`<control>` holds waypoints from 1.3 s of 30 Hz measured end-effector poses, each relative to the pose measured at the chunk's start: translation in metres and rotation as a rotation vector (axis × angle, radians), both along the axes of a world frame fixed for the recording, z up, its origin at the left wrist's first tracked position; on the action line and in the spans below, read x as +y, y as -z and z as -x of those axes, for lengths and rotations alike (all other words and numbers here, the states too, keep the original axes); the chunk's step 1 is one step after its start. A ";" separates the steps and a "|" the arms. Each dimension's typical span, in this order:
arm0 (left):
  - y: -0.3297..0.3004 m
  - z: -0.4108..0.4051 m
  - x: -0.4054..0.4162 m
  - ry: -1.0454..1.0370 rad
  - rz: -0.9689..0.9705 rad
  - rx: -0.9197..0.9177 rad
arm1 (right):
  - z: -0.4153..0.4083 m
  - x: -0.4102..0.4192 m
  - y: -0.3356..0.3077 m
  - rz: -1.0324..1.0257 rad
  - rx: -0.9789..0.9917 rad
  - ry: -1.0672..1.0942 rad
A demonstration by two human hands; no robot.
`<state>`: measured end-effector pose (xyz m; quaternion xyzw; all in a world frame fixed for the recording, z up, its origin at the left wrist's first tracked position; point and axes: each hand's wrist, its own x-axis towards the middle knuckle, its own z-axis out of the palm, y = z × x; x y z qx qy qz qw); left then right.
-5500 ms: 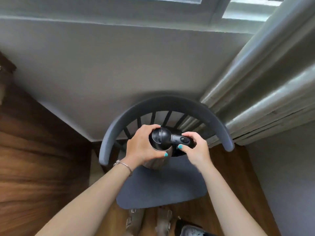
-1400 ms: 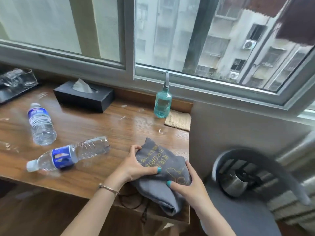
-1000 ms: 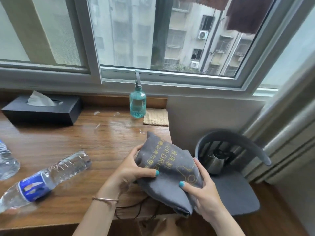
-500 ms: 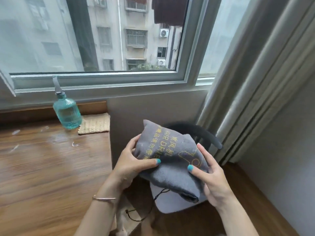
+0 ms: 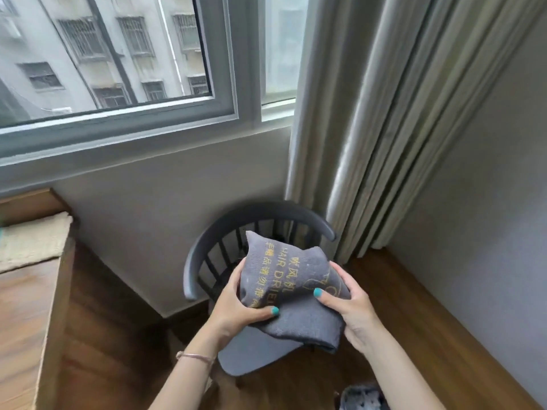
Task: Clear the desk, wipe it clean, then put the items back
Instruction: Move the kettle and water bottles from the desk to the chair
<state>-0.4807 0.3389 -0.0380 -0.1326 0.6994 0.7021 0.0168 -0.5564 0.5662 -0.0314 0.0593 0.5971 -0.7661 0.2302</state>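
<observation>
Grey cloth, printed in yellow with "HAIR DRIER", makes up the pouch (image 5: 291, 287) that both hands hold in the head view, the only view there is. The pouch hangs in the air above the seat of the chair (image 5: 257, 355), in front of its curved backrest, not touching the seat. The left hand (image 5: 236, 306) grips its near left edge, thumb laid across the top face and fingers curled underneath. The right hand (image 5: 352, 303) grips the right side the same way, thumb on top.

This looks like the clearing step: an item from the desk (image 5: 20, 306), which lies well to the left of the chair, is being carried to the seat. The next move calls for lowering the pouch flat onto the seat and letting go.

Its long axis runs from the far left corner, which points up toward the backrest, down to the near right end by the right wrist.
</observation>
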 end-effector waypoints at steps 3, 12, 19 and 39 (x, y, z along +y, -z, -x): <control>0.033 0.029 0.005 0.062 0.077 -0.050 | 0.023 0.008 0.029 0.011 -0.092 0.078; 0.114 0.126 0.003 0.118 0.162 -0.064 | 0.102 0.006 0.099 -0.040 -0.185 0.197; 0.184 0.197 0.000 0.138 0.096 -0.076 | 0.161 0.000 0.167 -0.035 -0.275 0.288; 0.382 0.259 0.027 0.037 0.438 -0.156 | 0.226 0.004 0.352 -0.683 -0.014 -0.103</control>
